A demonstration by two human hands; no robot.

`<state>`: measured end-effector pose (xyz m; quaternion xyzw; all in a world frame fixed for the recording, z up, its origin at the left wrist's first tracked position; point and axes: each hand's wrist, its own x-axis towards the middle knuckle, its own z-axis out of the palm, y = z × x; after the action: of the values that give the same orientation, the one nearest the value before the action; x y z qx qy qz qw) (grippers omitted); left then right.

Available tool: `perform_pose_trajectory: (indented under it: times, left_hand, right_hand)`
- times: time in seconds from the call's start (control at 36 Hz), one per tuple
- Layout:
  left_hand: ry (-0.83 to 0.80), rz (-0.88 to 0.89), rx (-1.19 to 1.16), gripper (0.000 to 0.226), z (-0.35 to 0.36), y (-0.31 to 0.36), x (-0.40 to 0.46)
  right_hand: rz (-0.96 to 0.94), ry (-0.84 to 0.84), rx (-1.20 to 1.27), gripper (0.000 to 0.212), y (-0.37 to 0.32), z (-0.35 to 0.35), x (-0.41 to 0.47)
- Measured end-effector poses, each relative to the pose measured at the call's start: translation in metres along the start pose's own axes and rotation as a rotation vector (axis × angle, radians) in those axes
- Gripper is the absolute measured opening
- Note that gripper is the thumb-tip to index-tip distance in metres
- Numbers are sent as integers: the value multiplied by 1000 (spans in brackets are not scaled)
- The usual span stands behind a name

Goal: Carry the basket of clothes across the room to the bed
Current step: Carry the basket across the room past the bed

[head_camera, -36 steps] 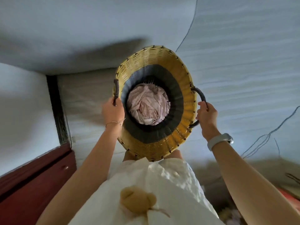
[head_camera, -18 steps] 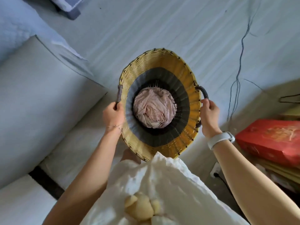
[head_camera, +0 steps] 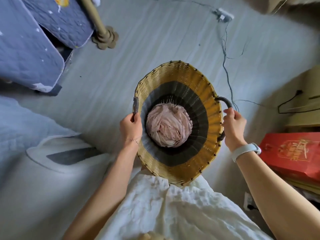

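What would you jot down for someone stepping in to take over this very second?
Left hand: closed on the basket's left handle.
Right hand: closed on the right handle.
Basket: lifted, held in front of the body, pink clothes bundled at its bottom.
Bed with blue quilt: ahead, to the left.
Done: basket picked up.
Left: walk to the bed; mind the cables on the floor.

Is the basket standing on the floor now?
No, the basket hangs above the floor, with the left hand and the right hand each gripping a handle.
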<state>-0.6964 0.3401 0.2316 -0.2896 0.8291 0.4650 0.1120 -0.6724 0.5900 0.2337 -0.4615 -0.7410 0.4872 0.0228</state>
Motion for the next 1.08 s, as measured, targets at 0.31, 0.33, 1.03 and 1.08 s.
perform_pose_trajectory:
  times: [0.31,0.33,1.03,1.08]
  left_hand:
    - [18,55,31,35,-12,107,123]
    - [17,53,32,36,-9,117,133]
    - [80,-117,-125,23,132,350,347]
    - [83,-134,-133,23,138,363,366]
  right_hand:
    - [7,-19,135,33,-111,73,59]
    - [13,-19,147,33,-118,77,68]
    - [-22,-128,113,26,-339,145,382]
    - [-40,-122,95,27,-356,156,401]
